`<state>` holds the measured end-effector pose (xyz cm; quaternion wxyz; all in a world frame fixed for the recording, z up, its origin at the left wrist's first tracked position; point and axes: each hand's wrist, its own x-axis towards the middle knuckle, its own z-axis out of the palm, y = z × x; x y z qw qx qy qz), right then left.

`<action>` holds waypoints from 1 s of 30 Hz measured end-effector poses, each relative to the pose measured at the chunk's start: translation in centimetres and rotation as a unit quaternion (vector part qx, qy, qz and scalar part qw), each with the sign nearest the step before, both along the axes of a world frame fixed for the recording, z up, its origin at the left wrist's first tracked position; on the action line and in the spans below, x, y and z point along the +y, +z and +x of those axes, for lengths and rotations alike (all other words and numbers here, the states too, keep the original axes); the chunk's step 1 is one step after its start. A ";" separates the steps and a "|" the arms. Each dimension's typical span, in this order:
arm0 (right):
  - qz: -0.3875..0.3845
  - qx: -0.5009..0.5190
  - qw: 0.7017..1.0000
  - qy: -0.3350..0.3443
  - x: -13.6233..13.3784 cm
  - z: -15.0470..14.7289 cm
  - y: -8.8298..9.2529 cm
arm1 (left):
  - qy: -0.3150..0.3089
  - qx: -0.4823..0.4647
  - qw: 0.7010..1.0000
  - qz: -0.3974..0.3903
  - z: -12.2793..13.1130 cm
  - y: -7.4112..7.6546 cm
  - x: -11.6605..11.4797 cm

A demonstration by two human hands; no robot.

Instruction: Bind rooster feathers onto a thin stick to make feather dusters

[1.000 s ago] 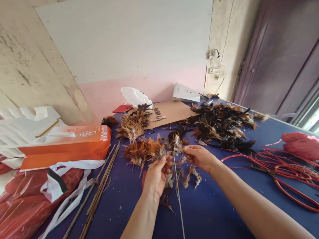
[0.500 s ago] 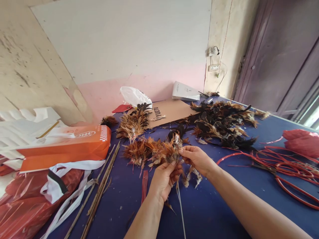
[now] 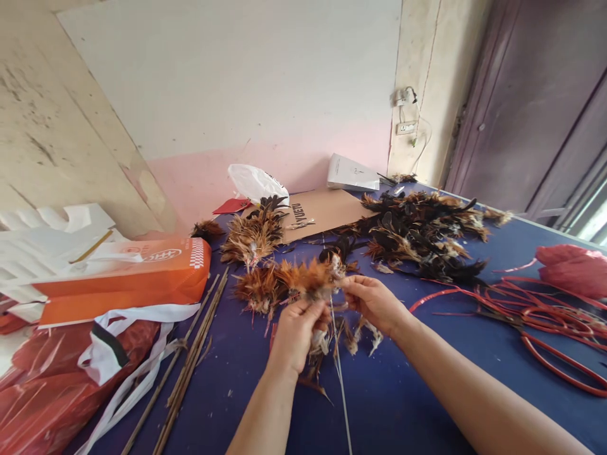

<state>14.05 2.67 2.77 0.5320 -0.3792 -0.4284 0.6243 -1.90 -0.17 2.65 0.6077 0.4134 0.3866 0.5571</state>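
My left hand [image 3: 298, 322] pinches a small bunch of brown feathers [image 3: 317, 278] above the blue table. Close on its right, my right hand [image 3: 368, 297] has thumb and fingertips pressed together at the edge of the feathers; what lies between them is too small to tell. Reddish-brown feather bundles [image 3: 258, 287] with pink ties lie just behind my left hand. Under and beside the hands are loose pale feathers [image 3: 353, 338]. A thin white cord [image 3: 342, 388] runs along the table between my forearms.
Dark feathers [image 3: 422, 234] form a big pile at the back right. Scissors with red handles [image 3: 559, 360] lie among red plastic strips at the right. Thin sticks [image 3: 190, 373] and an orange bag [image 3: 123, 284] are on the left. A cardboard sheet [image 3: 332, 212] and white box [image 3: 353, 172] stand behind.
My left hand has shifted left and slightly up with the feathers. Pale feathers on the table beneath it have come into view. My right hand has barely moved.
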 end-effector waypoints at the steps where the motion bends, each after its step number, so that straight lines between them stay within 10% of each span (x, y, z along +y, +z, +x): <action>1: -0.004 0.002 1.000 -0.017 0.1 0.2 -0.2 | 0.021 -0.071 0.997 0.004 -0.9 0.4 0.3; 6: 0.048 -0.200 0.977 -0.061 0.2 0.5 -0.8 | 0.047 -0.373 0.926 0.020 -5.3 2.0 1.3; 13: 0.216 -0.583 0.783 -0.036 0.1 -1.3 -1.5 | 0.000 -0.427 0.904 -0.003 -4.7 1.9 1.1; 18: 0.218 -0.673 0.706 -0.025 1.7 -2.4 -1.7 | -0.017 -0.424 0.905 -0.012 -4.3 1.7 1.0; 30: 0.164 -0.620 0.767 -0.009 3.3 3.2 0.0 | -0.043 -0.441 0.895 -0.038 -4.0 1.3 1.1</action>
